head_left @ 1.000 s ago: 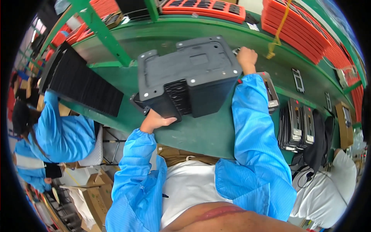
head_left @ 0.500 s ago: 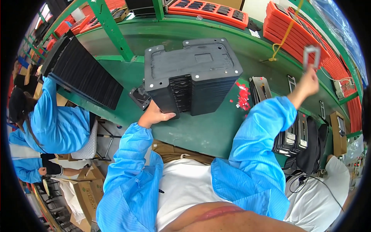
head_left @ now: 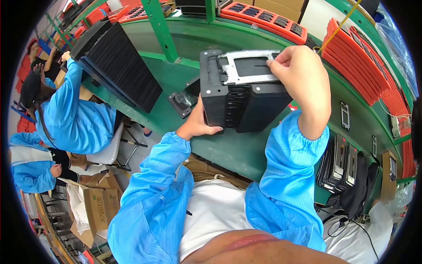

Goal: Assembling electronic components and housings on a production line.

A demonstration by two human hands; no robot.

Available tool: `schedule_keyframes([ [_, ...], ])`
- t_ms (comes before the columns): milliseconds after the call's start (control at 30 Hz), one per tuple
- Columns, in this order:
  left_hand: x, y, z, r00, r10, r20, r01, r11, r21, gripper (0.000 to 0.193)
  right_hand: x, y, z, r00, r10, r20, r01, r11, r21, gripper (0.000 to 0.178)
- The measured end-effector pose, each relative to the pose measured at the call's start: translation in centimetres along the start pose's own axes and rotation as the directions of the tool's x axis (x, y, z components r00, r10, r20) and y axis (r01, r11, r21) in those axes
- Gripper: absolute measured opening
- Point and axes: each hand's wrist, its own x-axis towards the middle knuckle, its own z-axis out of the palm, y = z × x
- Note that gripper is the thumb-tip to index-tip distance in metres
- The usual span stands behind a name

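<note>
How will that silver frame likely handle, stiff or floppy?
The silver frame is probably stiff: its bars look straight, though the right hand grips just one end. It is likely light for its size, being thin with a large opening. Those narrow bars might bend under hard pressure.

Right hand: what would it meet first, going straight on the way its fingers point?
Besides the silver frame that the right hand already pinches, probably the top of the black stack under it; depth is unclear here, so any gap is hard to judge.
</note>
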Motion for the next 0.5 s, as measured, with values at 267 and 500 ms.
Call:
schedule_keyframes([
  [267,0.2,0.7,-0.2,0.998,0.001,0.057,-0.002,1.000,0.019,0.133,-1.8,-3.5,0.4,0.976,-0.208,0.055,0.215,0.927,-0.308,0.026],
  [500,0.4,0.7,0.0,0.998,0.006,0.059,-0.007,1.000,0.017,0.136,-1.4,-2.6,0.4,0.934,-0.345,0.090,0.355,0.879,-0.318,0.032],
])
